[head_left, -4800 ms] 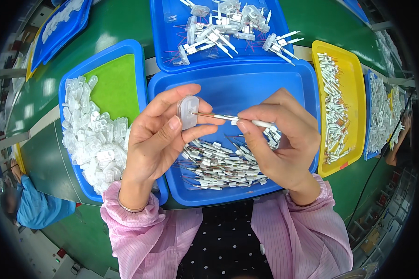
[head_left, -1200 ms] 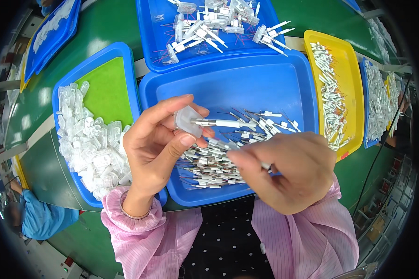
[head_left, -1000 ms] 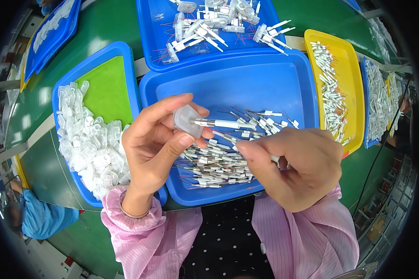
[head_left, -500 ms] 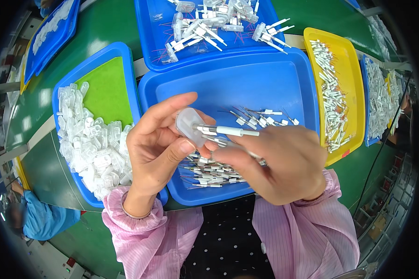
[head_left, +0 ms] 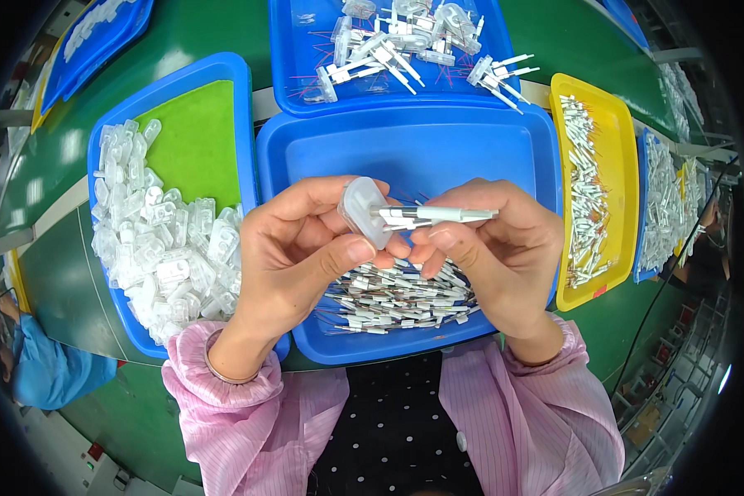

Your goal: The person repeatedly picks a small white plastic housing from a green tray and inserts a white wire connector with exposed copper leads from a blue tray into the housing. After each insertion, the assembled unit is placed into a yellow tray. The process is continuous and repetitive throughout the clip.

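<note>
My left hand point(head_left: 281, 252) pinches a translucent plastic housing point(head_left: 358, 208), its open side turned to the right. Slim metal-and-white rods point(head_left: 438, 213) stick out of the housing toward my right hand point(head_left: 508, 248). The thumb and fingers of that hand are closed around the rods' lower side, close to the housing. How deep the rods sit inside cannot be made out. Beneath both hands, a blue tray point(head_left: 347, 149) carries a heap of similar thin rods with white sleeves point(head_left: 397, 299), partly covered by my fingers.
To the left, a blue tray point(head_left: 245, 124) with green lining holds many clear plastic housings point(head_left: 169, 248). A farther blue tray point(head_left: 289, 50) has housings with rods fitted point(head_left: 388, 54). A yellow tray point(head_left: 616, 190) of thin parts stands right. A co-worker's blue sleeve point(head_left: 58, 364) shows at far left.
The right hand, blurred and knuckles-up before, has turned so its thumb and fingertips show at the rods. Both hands and the housing sit slightly farther right in the picture; the view has shifted.
</note>
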`<state>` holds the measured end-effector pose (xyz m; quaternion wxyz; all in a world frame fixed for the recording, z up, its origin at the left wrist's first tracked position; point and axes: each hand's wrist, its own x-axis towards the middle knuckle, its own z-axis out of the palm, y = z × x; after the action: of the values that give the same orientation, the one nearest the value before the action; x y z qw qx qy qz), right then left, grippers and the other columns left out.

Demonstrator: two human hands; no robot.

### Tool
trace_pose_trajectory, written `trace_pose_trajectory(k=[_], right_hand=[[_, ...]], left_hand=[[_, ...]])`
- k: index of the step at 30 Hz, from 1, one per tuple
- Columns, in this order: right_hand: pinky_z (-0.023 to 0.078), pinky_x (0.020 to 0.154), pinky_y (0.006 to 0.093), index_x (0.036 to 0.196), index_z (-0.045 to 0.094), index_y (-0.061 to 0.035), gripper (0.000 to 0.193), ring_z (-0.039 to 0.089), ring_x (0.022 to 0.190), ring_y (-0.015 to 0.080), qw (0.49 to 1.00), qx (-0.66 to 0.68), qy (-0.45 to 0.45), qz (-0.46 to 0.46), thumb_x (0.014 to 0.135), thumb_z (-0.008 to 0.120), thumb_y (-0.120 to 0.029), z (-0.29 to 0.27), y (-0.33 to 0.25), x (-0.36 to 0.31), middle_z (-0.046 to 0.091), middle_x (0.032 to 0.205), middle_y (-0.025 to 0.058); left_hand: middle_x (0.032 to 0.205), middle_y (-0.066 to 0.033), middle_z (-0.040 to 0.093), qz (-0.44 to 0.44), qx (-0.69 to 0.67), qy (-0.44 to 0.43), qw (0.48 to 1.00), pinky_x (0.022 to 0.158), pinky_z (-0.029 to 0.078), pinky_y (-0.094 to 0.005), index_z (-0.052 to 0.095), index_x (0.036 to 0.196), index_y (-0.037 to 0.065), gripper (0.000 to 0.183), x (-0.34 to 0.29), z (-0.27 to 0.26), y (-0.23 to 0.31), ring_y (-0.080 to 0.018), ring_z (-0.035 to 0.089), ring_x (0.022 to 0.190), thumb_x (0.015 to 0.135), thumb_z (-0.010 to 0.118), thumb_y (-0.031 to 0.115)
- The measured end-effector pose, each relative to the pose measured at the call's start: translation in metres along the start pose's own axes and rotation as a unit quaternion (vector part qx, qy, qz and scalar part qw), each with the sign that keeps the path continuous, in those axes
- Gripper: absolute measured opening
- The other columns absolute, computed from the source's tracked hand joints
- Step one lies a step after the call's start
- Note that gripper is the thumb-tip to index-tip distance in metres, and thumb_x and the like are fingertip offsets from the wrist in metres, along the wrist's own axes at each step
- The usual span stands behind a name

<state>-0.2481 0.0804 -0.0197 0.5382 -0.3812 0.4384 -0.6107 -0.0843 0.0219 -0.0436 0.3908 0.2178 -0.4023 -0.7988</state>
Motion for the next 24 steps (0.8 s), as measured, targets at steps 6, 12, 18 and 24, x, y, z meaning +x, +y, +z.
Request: trace_pose_trajectory(k=[6,12,18,24], right_hand=[[0.049,0.057,0.0233,0.091,0.057,0.006,0.013,0.06,0.069,0.0141,0.999,-0.023,-0.021,-0.001,0.078,0.059,0.006,-0.005,0.012,0.005,0.062,0.083,0.0126],[0.048,0.058,0.0246,0.086,0.059,0.004,0.015,0.062,0.067,0.0169,0.964,-0.209,-0.016,-0.164,0.072,0.062,0.009,0.001,0.015,0.005,0.063,0.077,0.0133],[0.048,0.057,0.0259,0.082,0.059,0.0032,0.015,0.063,0.065,0.0194,0.94,-0.29,0.028,-0.179,0.069,0.063,0.009,0.005,0.025,-0.001,0.063,0.073,0.0137],[0.049,0.058,0.0243,0.081,0.059,0.0043,0.011,0.062,0.064,0.0167,0.983,-0.142,0.039,-0.105,0.072,0.063,0.009,0.007,0.022,-0.003,0.062,0.077,0.0137]], left_hand=[[0.09,-0.0169,0.06,-0.01,-0.04,-0.023,0.999,0.068,0.052,-0.0287,0.048,0.108,-0.008,0.029,0.0,-0.006,-0.004,-0.0213,0.062,0.08,0.08,0.056,-0.003],[0.087,-0.0169,0.06,-0.013,-0.046,-0.012,0.999,0.067,0.052,-0.0291,0.048,0.104,-0.007,0.025,-0.001,-0.007,-0.011,-0.0211,0.062,0.078,0.08,0.056,-0.003],[0.09,-0.0153,0.058,0.078,0.025,0.013,0.997,0.073,0.051,-0.03,0.048,0.102,-0.008,0.028,-0.002,-0.003,-0.013,-0.0199,0.06,0.083,0.076,0.058,-0.01],[0.09,-0.0124,0.055,0.069,0.01,-0.023,0.997,0.076,0.05,-0.0309,0.049,0.102,-0.01,0.029,-0.001,-0.003,-0.006,-0.0198,0.059,0.084,0.075,0.057,-0.014]])
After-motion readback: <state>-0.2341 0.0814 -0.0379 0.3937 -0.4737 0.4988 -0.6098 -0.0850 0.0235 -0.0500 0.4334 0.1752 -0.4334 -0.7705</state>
